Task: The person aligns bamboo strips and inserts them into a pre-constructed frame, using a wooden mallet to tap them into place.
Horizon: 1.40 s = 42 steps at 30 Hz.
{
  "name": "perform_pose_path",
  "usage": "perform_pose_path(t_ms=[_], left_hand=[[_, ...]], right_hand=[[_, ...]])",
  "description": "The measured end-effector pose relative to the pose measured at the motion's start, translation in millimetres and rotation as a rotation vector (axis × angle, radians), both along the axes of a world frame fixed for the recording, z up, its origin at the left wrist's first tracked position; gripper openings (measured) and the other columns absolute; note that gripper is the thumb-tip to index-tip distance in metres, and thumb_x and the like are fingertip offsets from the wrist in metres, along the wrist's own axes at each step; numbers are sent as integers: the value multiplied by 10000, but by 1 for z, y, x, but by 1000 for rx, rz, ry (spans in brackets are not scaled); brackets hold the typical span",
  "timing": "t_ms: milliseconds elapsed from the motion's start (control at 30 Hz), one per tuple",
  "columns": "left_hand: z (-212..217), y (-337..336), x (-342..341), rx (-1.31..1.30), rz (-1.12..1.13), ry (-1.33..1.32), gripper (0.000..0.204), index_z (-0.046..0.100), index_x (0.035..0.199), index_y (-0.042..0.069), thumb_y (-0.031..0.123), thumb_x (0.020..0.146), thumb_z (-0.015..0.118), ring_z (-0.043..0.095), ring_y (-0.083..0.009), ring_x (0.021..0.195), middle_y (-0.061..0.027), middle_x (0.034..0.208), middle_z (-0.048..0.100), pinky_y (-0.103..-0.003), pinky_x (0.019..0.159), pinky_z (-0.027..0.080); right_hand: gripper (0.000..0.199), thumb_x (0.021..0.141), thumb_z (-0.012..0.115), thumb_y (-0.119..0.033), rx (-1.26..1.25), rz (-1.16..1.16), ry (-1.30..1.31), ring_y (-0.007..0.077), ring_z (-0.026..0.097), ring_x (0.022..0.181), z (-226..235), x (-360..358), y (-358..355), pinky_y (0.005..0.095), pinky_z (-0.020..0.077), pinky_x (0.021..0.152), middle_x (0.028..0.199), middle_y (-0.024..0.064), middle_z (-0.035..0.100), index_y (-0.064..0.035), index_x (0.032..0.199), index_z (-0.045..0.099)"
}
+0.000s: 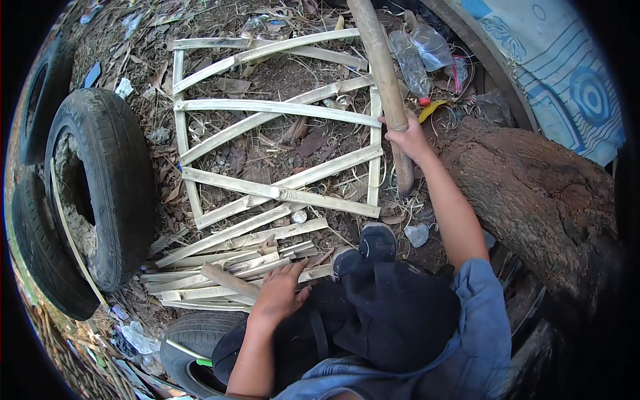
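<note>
My right hand (408,140) is closed around a thick bamboo pole (380,60), which slants over the right side of a frame of split bamboo strips (233,105). That frame lies flat on the ground, with two side strips and several strips crossing between them in a zigzag. At the lower left, my left hand (280,293) is open beside my knee, its fingers reaching over a pile of loose bamboo strips (193,275). A short, thick wooden stick (229,281) lies on the pile right beside that hand; its near end is hidden.
Old tyres (123,187) stand at the left, and another tyre (200,333) lies by my left leg. A thick tree trunk (527,180) is at the right, below a blue patterned sheet (567,73). Plastic bottles (411,63) and dry leaves litter the soil.
</note>
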<state>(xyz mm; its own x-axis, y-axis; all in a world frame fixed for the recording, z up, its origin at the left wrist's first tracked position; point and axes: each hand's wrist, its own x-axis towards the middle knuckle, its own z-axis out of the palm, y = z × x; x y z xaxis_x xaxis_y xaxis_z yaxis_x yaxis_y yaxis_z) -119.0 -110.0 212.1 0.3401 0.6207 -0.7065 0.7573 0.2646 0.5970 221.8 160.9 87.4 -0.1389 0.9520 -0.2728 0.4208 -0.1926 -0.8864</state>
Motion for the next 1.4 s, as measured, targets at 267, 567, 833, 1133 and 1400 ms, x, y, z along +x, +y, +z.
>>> perform_pose_path(t_ms=[267, 567, 833, 1133, 1400], left_hand=[[-11, 5, -9, -52, 5, 2, 645, 435, 1432, 112, 252, 859, 695, 473, -361, 1297, -188, 1351, 549, -467, 1105, 343], [-21, 2, -13, -16, 13, 21, 640, 427, 1433, 96, 272, 872, 680, 489, -376, 1280, -204, 1354, 544, -480, 1100, 351], [-19, 4, -10, -34, 17, 49, 626, 434, 1430, 114, 282, 876, 672, 494, -374, 1274, -188, 1344, 554, -533, 1099, 338], [-25, -1, -12, 3, 34, 53, 615, 451, 1410, 104, 273, 864, 676, 506, -369, 1261, -190, 1315, 570, -518, 1088, 349], [-19, 6, -10, -26, 30, 66, 610, 449, 1413, 103, 272, 870, 669, 500, -366, 1266, -194, 1314, 566, -534, 1097, 336]], right_hand=[[481, 705, 679, -69, 10, 93, -153, 147, 628, 910, 8, 1, -4, 297, 495, 843, 1023, 57, 669, -8, 1178, 619], [470, 639, 641, -15, -107, 79, -81, 195, 562, 1083, 24, -13, 2, 313, 433, 969, 1157, 70, 566, -30, 1108, 638], [476, 664, 640, -28, -85, 115, -142, 185, 592, 1034, 20, -10, 5, 309, 455, 941, 1115, 75, 607, -28, 1140, 649], [481, 692, 633, -13, -145, 138, -90, 157, 630, 947, 2, -3, -8, 306, 490, 888, 1050, 58, 661, -7, 1172, 619], [512, 677, 631, -13, -159, 145, -104, 145, 620, 979, 7, 4, -15, 294, 477, 902, 1085, 47, 659, -15, 1189, 614]])
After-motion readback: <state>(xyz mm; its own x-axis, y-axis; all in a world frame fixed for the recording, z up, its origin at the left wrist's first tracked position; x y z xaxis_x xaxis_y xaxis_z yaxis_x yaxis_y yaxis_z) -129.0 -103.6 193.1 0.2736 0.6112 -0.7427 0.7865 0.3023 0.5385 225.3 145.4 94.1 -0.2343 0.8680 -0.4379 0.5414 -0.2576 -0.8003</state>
